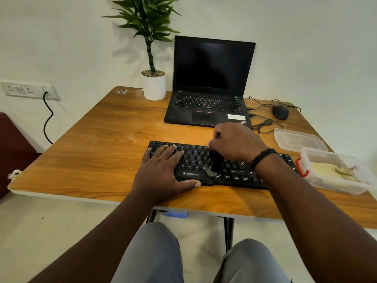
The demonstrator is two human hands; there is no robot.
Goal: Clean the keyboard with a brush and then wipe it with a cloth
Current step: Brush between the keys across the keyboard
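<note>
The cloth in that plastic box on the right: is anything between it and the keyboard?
Nothing visible. The cloth lies in the open box right beside the keyboard, lid set aside behind it.

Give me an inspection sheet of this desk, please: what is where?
Surface: wooden table, faint pale smudges.
Job's things: black Zebronics keyboard; blurred dark brush on its keys; pale cloth in clear plastic box.
Clutter: open black laptop, potted plant, black mouse, clear lid.
Hands: left hand rests flat on keyboard; right hand grips brush.
Cables: thin black leads beside laptop; black cord from wall socket.
Surroundings: white wall, pale floor.
</note>
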